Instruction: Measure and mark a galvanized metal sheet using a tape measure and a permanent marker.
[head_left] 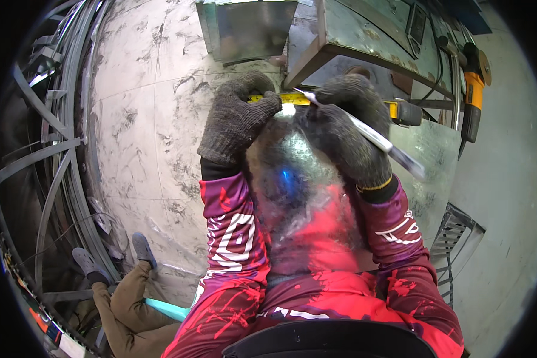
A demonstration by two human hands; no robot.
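The left hand (238,116) pinches the yellow tape-measure blade (295,99) over a shiny metal sheet (295,158); the right hand (346,122) grips a white marker (370,132), perhaps the blade too. It looks light and springy, best pinned near both ends.

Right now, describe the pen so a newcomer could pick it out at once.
Start at the shiny metal sheet before the person, then find the right hand in its dark glove. The pen slants through that hand's grip, its tip near the yellow tape. Its slim, mostly white barrel sets it apart from that flat tape.
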